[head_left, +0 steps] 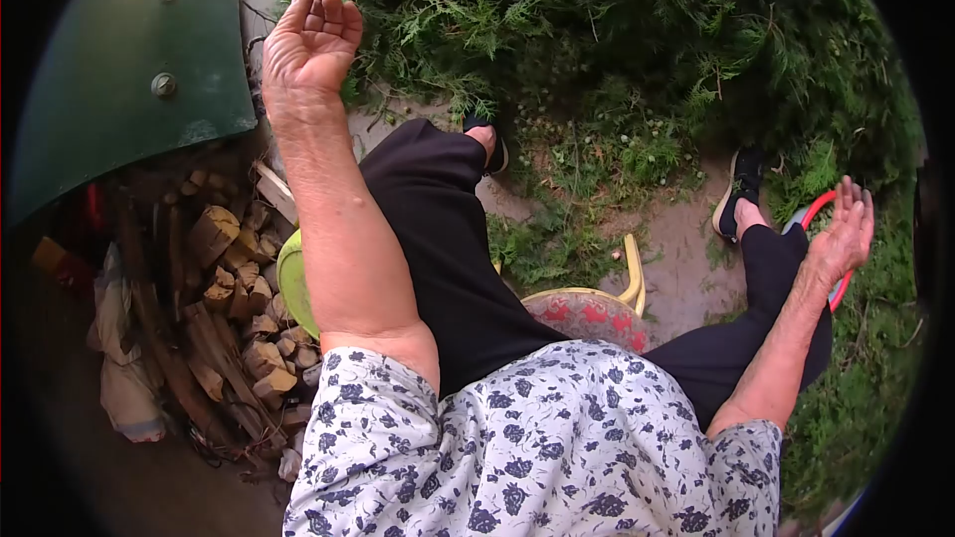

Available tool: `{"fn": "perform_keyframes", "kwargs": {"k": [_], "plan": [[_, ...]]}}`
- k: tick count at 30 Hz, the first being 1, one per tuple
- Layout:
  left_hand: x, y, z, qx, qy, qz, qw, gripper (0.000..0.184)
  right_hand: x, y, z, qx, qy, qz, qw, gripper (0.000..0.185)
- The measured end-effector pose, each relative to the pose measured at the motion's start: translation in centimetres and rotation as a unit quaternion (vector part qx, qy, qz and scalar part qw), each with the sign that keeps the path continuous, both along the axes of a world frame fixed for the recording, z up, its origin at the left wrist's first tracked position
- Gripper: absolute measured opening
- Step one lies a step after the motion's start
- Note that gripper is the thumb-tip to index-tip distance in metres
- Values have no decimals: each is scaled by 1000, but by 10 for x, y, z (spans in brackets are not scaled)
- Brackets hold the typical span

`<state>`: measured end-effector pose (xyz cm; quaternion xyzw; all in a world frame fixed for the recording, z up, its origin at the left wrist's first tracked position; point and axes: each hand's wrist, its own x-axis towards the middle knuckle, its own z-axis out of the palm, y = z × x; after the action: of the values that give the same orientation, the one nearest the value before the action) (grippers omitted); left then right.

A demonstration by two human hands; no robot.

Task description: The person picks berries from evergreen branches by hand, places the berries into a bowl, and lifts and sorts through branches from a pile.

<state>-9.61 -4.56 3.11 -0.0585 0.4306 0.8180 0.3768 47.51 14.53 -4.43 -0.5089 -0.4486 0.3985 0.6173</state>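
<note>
My left hand (313, 40) is raised at the upper left, palm showing and fingers loosely bent, with nothing in it. Behind it are green branches (438, 20) and the edge of a dark green panel (149, 60). At the right, my right hand (846, 229) is open with its fingers extended and holds nothing visible. It is over or beside a red-rimmed object (818, 207), mostly hidden by the hand and leg; contact cannot be made out. Between my legs, a yellow-framed seat with a red pattern (587, 316) shows.
Chopped firewood (264, 353) is piled at the left beside long pieces of wood and a crumpled bag (129, 388). A lime-green round object (293, 283) is partly behind my left arm. Cut greenery covers much of the ground around my dark shoes (738, 189).
</note>
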Motion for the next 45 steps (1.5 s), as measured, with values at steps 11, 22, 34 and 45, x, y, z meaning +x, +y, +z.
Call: {"fn": "perform_keyframes", "kwargs": {"k": [11,22,34,45], "plan": [[-1,-4,2,1,-10,7,1000,12,-68,-15,10,-52,-23,-104,993,69],[-2,-12,11,39,-23,10,999,13,-171,-2,-7,0,15,-5,1000,86],[11,-5,17,69,-44,36,996,13,-404,-174,-85,71,-254,506,821,29],[13,-8,21,82,-5,40,996,16,-315,-73,-69,-373,276,430,774,70]]}}
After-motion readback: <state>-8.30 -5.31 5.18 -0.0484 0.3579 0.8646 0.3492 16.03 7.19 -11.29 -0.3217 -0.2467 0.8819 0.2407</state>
